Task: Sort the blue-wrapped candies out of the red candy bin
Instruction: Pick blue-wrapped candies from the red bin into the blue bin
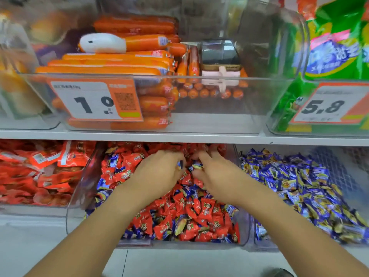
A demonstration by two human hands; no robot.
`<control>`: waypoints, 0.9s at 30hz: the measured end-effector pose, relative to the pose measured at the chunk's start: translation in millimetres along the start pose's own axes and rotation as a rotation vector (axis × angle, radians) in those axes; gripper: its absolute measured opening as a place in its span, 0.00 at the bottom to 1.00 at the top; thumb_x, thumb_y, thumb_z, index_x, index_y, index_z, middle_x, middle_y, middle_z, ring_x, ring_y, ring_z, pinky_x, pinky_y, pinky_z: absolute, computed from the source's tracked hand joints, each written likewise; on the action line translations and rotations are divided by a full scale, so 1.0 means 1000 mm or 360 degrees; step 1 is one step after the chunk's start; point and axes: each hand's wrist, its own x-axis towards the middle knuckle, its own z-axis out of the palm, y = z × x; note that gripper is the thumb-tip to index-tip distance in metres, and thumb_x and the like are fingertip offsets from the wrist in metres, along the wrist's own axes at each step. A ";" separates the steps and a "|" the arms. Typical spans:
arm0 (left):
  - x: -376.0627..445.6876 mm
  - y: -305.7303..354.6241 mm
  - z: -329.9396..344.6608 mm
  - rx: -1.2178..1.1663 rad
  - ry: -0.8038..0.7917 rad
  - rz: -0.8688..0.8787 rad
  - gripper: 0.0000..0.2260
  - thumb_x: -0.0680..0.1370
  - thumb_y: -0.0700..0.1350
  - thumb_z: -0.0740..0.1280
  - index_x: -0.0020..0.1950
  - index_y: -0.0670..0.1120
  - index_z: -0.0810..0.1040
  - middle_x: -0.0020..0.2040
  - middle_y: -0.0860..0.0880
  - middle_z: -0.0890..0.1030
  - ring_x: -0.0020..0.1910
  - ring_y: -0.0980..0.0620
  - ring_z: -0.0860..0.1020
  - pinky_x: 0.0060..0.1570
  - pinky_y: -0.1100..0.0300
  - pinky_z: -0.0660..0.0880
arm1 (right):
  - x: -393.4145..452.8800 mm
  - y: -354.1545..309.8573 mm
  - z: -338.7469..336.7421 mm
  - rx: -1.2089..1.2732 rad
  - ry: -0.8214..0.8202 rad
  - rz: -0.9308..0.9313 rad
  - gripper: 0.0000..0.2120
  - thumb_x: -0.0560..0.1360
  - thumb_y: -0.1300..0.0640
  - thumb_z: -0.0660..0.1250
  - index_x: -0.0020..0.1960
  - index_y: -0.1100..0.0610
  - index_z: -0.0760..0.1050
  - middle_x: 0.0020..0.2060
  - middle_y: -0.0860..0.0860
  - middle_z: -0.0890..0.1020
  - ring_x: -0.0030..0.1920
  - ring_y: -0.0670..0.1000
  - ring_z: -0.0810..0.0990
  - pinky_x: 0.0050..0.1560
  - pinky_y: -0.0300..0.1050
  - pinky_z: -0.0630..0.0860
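Under the upper shelf (179, 134), near the back wall of the red candy bin (79, 188), both hands work deep in the heap. The left hand (159, 170) has its fingers curled around a blue-wrapped candy (180, 164), which shows between the fingertips. The right hand (215, 172) is also curled, its grip pinching another blue wrapper (196, 165) at the fingertips. Many blue candies (189, 191) are mixed among the red candies (205, 210), toward the front edge and along the left wall of the bin as well. The bin of blue candies (299, 186) stands just beside it, on the right.

I think the main risk is that a curled grip catches a red piece together with the blue one, because the wrappers lie tangled and overlapping. A loose pinch may also drop the candy back into the heap. With the shelf close above, a raised hand can knock it and scatter pieces over the bin edge.
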 end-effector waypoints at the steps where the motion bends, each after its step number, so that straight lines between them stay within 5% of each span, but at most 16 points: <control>1: 0.004 0.000 0.002 0.0177 -0.0043 0.0032 0.04 0.79 0.48 0.64 0.51 0.54 0.78 0.45 0.53 0.78 0.46 0.49 0.79 0.38 0.58 0.70 | 0.002 0.001 -0.002 0.0009 -0.0024 -0.0013 0.16 0.82 0.48 0.59 0.68 0.52 0.66 0.58 0.55 0.71 0.54 0.61 0.77 0.56 0.56 0.74; 6: 0.017 0.004 0.000 0.0545 -0.0268 0.0048 0.10 0.77 0.52 0.68 0.57 0.52 0.78 0.53 0.50 0.81 0.54 0.46 0.79 0.43 0.57 0.69 | 0.006 0.006 -0.014 0.0053 -0.0109 0.0039 0.14 0.83 0.54 0.59 0.68 0.52 0.67 0.60 0.54 0.74 0.59 0.56 0.75 0.57 0.50 0.71; 10: 0.019 0.003 0.002 0.0619 -0.0321 0.0039 0.17 0.77 0.53 0.68 0.64 0.52 0.76 0.59 0.48 0.80 0.59 0.46 0.78 0.51 0.56 0.73 | 0.000 0.016 -0.018 0.0014 -0.0302 -0.0060 0.23 0.74 0.68 0.59 0.62 0.45 0.67 0.53 0.49 0.74 0.54 0.50 0.75 0.54 0.49 0.74; 16: 0.008 0.000 0.007 0.0464 -0.0107 0.0063 0.13 0.75 0.53 0.71 0.59 0.54 0.80 0.55 0.51 0.81 0.54 0.47 0.79 0.44 0.58 0.70 | -0.021 0.003 0.006 0.0145 -0.0064 -0.0149 0.06 0.79 0.53 0.63 0.54 0.46 0.75 0.48 0.45 0.69 0.46 0.46 0.75 0.53 0.45 0.73; 20: -0.003 0.002 0.001 0.0174 0.0039 0.0006 0.07 0.76 0.54 0.71 0.51 0.53 0.82 0.50 0.51 0.81 0.50 0.47 0.80 0.41 0.58 0.69 | -0.026 -0.002 0.014 -0.0011 0.0080 -0.0074 0.09 0.78 0.53 0.65 0.59 0.47 0.76 0.52 0.48 0.68 0.53 0.52 0.76 0.55 0.49 0.75; 25: -0.013 -0.010 0.002 -0.0336 0.0160 -0.0087 0.07 0.80 0.52 0.65 0.49 0.52 0.79 0.45 0.50 0.80 0.42 0.54 0.77 0.41 0.57 0.72 | -0.003 -0.006 0.021 -0.0077 -0.0098 -0.0115 0.20 0.76 0.47 0.70 0.68 0.44 0.74 0.51 0.48 0.63 0.60 0.53 0.70 0.54 0.45 0.69; 27: -0.017 -0.015 0.003 -0.0462 0.0127 -0.0104 0.06 0.81 0.51 0.63 0.49 0.51 0.77 0.39 0.51 0.79 0.36 0.60 0.75 0.36 0.63 0.68 | 0.006 -0.005 0.025 -0.0125 -0.0159 -0.0171 0.21 0.74 0.44 0.71 0.65 0.46 0.76 0.51 0.49 0.64 0.59 0.54 0.70 0.53 0.46 0.69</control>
